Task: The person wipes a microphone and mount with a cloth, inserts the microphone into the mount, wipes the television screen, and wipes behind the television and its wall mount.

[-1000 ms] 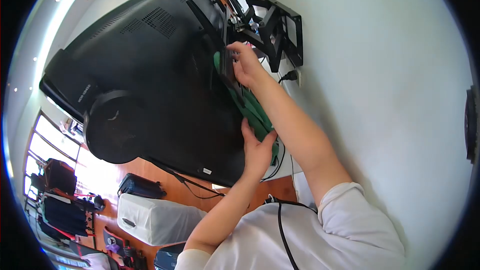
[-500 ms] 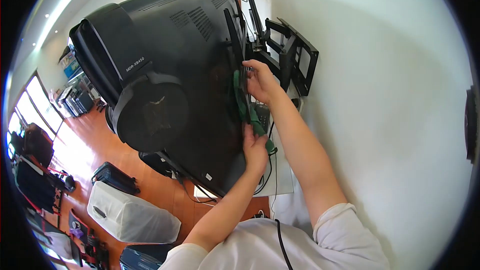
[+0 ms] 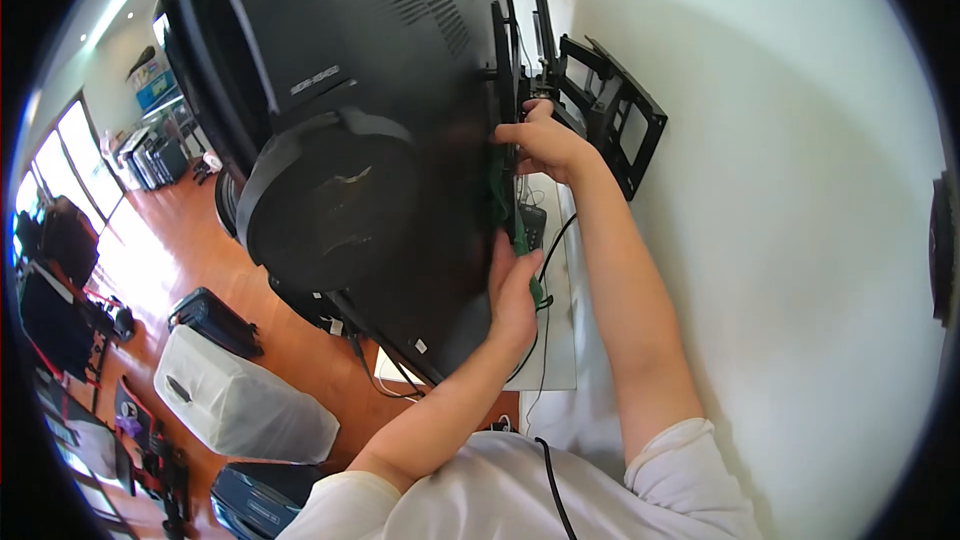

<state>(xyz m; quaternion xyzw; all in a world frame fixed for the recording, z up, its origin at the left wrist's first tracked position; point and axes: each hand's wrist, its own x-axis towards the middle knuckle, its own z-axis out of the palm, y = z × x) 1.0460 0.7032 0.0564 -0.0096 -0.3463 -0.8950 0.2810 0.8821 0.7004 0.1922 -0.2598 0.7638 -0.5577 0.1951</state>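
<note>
A large black screen (image 3: 440,270), seen from its back, fills the middle of the view, with a black bracket strip (image 3: 503,70) along its right part. My right hand (image 3: 548,145) grips the edge of that strip, fingers bent round it. Lower down, my left hand (image 3: 514,285) presses on the screen's back beside a green cloth (image 3: 537,290), its thumb and fingers around the strip's lower end. The cloth lies partly behind the strip and my left hand. Black headphones (image 3: 330,200) hang in front of the screen, close to the camera.
A black wall mount (image 3: 625,125) sticks out from the white wall on the right. Below the hands are a white table (image 3: 562,340), a dark handset (image 3: 533,225) and black cables. On the wooden floor at left stand a white-covered case (image 3: 240,395) and dark suitcases (image 3: 213,320).
The view has shifted, so the screen and wall mount sit further right. My right hand has moved up along the strip, and less of the green cloth shows.
</note>
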